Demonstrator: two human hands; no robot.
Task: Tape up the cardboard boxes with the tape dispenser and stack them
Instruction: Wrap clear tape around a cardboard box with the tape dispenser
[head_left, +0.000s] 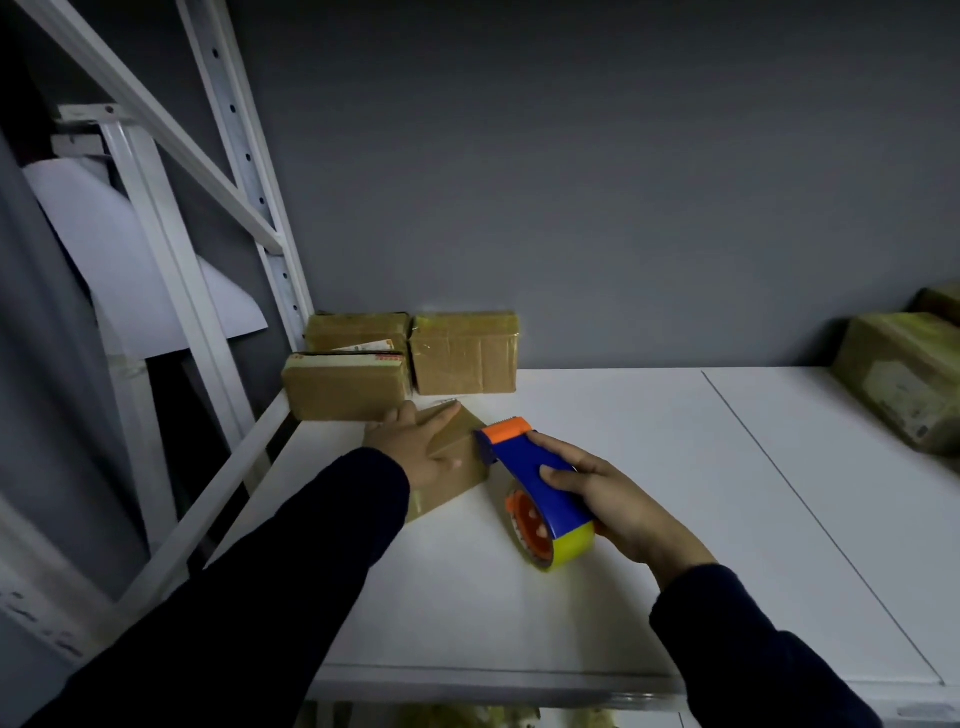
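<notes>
left hand flat on small box, fingers pretty much straight, pressing down. right hand wrapped round tape dispenser, proper grip. dispenser long axis runs 5 to 11 o'clock, orange cutter end pointing 11, touching box edge. box on white shelf, taped boxes just past it at 12.

A long, dark navy left sleeve and matching right sleeve, plain cloth to the wrists.
</notes>
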